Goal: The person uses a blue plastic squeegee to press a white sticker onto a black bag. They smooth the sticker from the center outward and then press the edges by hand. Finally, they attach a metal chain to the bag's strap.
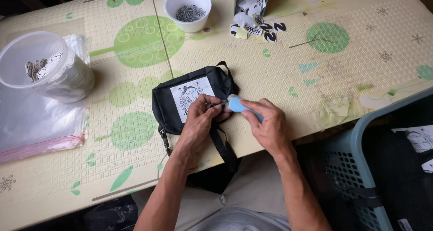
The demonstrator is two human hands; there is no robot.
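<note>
Two hands at centre frame: our left hand (198, 116) pins the black pouch (191, 100), our right hand (266, 123) grips a blue-handled tool (241, 107) at its white patch (191, 96); fastening seems underway, needing steady aim.

Your left hand (198, 118) is resting on a black pouch (191, 100) and covering the lower corner of its white rectangular label (189, 96), which is carrying a black line drawing. A clear zip bag (36, 123) with a pink seal strip is lying flat at the table's left edge, and loose black-and-white stickers (257, 28) are spilling from a small grey box (251, 1) at the top. More white printed labels (419, 138) are showing on dark items in the blue-green basket (361, 168) at right.
</note>
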